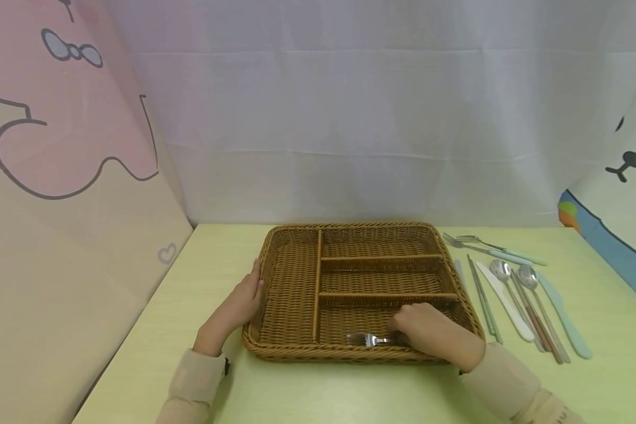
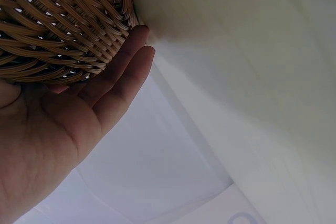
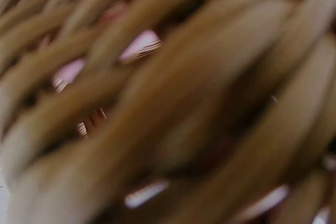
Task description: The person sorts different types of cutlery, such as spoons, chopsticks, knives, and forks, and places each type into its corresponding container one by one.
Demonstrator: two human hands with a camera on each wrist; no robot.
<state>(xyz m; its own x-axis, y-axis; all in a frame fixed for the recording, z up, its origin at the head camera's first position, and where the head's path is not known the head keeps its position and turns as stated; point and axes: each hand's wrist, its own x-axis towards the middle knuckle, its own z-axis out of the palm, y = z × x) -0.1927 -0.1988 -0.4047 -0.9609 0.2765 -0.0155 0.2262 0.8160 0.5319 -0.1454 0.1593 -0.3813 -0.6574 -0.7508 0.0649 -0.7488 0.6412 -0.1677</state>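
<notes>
A brown wicker cutlery basket [image 1: 291,282] with several compartments sits on the table. My right hand [image 1: 429,331] reaches into its front right compartment. Its curled fingers hold a fork [image 1: 370,340], whose metal tines point left near the front wall; the handle is hidden by the hand. Against the basket's left outer side rests my left hand [image 1: 242,300]. In the left wrist view, that hand's fingers [image 2: 126,80] lie fairly straight along the woven wall [image 2: 58,30]. The right wrist view holds only blurred wicker [image 3: 173,93] up close, and the right hand is hidden there.
Right of the basket lie two forks [image 1: 500,254], green chopsticks [image 1: 483,297], a white-handled knife [image 1: 509,306], a green knife [image 1: 564,318], two spoons [image 1: 528,277] and brown chopsticks [image 1: 543,330]. A white curtain [image 1: 323,118] hangs behind the pale table [image 1: 297,394]; printed cloths flank it.
</notes>
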